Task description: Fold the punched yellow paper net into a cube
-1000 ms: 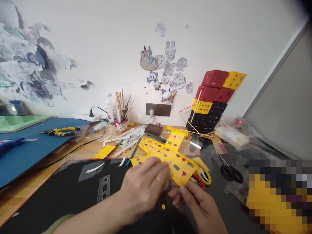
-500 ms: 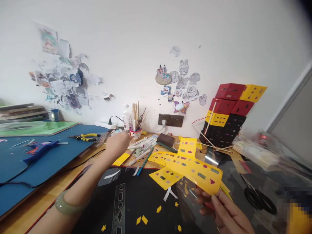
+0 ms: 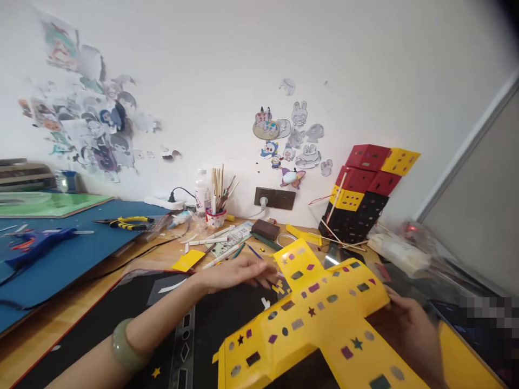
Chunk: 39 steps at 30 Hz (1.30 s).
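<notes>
R hand, lower right of frame, clamped on edge of yellow card net: thumb at the edge, other fingers mostly hidden under card. Net is cross-shaped, fills lower ctr to lower right, tilted, w/ small star, diamond, oval + rect. shapes all over; flaps along some edges.

L hand, ctr of frame, palm down, fingers loosely stretched toward right, thumb slightly apart; no grip seen, can't tell if fingertips touch anything. Nearest = yellow scraps, just right of fingertips. Green bangle on L wrist, lower left.

Black mat under L arm; clear stencil strip on it, partly covered by forearm; yellow star near btm edge, left of strip. Yellow paper pc just above L forearm, mid-frame. Pen cup w/ sticks + brushes farther up, ctr. Red/yellow/black box stack against wall, right of ctr. Pliers on blue board, mid-left.
</notes>
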Each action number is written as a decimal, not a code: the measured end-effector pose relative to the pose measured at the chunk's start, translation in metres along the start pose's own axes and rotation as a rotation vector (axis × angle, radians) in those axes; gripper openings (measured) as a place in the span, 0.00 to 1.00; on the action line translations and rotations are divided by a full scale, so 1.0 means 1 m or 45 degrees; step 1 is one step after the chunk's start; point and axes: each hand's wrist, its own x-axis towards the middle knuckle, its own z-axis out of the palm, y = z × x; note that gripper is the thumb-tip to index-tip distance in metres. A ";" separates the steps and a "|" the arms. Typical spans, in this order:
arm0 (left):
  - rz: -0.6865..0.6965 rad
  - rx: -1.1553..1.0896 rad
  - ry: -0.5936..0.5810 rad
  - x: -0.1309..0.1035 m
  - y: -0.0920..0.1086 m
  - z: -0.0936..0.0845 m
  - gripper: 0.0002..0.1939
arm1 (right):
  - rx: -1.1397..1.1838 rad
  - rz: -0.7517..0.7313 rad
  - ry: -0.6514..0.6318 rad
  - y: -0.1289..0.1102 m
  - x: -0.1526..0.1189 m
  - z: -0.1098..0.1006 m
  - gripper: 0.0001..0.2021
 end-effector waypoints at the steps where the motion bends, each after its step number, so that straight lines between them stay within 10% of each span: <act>1: 0.004 -0.078 -0.087 0.001 0.001 0.010 0.24 | 0.108 0.095 0.011 0.002 0.001 0.000 0.10; 7: -0.085 -0.328 -0.239 0.009 -0.005 0.051 0.22 | 0.385 0.543 0.000 0.017 0.009 0.001 0.13; 13: -0.143 -0.397 -0.087 0.013 -0.008 0.062 0.16 | -0.206 0.384 -0.119 0.024 0.010 0.000 0.15; 20: -0.256 -0.412 -0.156 0.009 -0.005 0.061 0.22 | -0.249 0.290 -0.180 0.025 0.012 -0.005 0.15; 29: 0.053 -0.287 0.585 0.012 0.038 0.011 0.24 | -0.210 0.370 -0.209 0.007 0.005 -0.002 0.18; 34: 0.038 0.108 0.284 0.045 0.094 0.006 0.26 | -0.200 0.388 -0.211 -0.013 0.000 0.004 0.21; 39: -0.092 0.182 -0.019 0.086 0.104 0.003 0.29 | -0.251 0.423 -0.305 -0.020 -0.004 0.001 0.18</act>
